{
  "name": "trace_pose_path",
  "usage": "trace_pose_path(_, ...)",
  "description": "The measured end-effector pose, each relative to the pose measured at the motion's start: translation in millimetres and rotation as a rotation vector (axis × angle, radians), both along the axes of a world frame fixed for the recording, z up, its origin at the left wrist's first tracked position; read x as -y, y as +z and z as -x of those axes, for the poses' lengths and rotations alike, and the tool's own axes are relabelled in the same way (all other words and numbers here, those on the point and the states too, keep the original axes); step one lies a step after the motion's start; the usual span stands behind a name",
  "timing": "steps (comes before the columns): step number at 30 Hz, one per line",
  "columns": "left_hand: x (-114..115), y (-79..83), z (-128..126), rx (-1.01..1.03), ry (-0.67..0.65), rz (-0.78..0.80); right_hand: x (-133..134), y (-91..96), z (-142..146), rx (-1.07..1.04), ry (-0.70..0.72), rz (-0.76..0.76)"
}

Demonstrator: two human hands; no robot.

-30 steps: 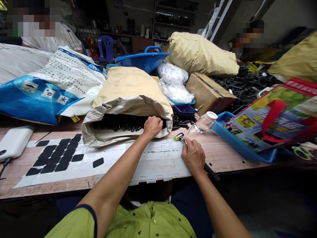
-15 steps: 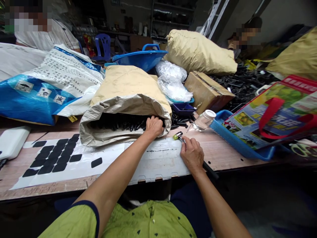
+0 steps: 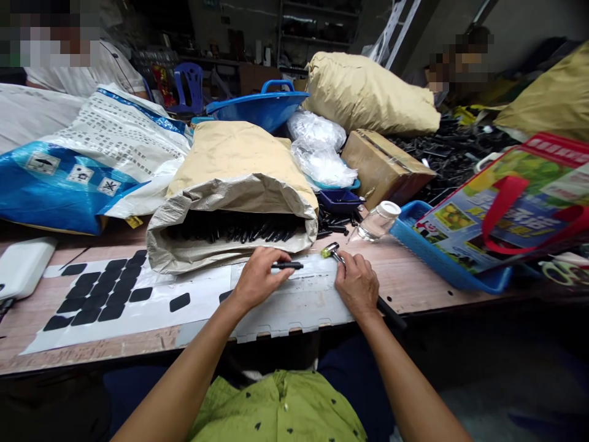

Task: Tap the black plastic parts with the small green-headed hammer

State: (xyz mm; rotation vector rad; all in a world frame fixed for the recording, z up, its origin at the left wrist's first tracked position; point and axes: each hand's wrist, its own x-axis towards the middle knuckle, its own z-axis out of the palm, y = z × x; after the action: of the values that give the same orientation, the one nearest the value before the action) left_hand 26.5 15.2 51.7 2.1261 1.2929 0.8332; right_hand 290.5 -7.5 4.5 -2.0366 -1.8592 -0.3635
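The left hand point(image 3: 258, 277) has its grip clamped on a slim, black piece point(image 3: 293, 265) before the open sack point(image 3: 243, 147); the right hand point(image 3: 358, 283) clasps a hammer point(image 3: 332, 248), its shiny head tipped yellow-green.

Left hand point(image 3: 260, 279) at seven o'clock pinching a short black rod point(image 3: 289, 265), right hand point(image 3: 358, 281) at four o'clock gripping a hammer point(image 3: 330, 250), open sack point(image 3: 234, 150) of black pieces point(image 3: 230, 231) at ten o'clock, clear cup point(image 3: 377, 221) at three o'clock

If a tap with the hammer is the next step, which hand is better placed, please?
Probably the right hand: it grips the hammer, while the left hand pinches a black piece.
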Motion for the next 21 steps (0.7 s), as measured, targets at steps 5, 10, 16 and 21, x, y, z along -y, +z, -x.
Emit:
trace_pose_path(5, 25.9, -42.2, 7.2, -0.003, 0.025, 0.032, -0.6, -2.3, -1.5, -0.005, -0.01, -0.004)
trace_pose_path(10, 21.9, -45.5, 5.4, 0.008, 0.029, 0.038, -0.1, 7.0, -7.4, -0.148, 0.034, 0.034)
trace_pose_path(16, 20.7, -43.2, 4.1, -0.001, 0.075, 0.086, 26.8, 36.6, 13.9, -0.621, 0.221, -0.048)
trace_pose_path(21, 17.8, -38.5, 1.3, 0.002, 0.11, 0.182, 52.5, 42.9, 44.4, -0.747, 0.381, 0.089)
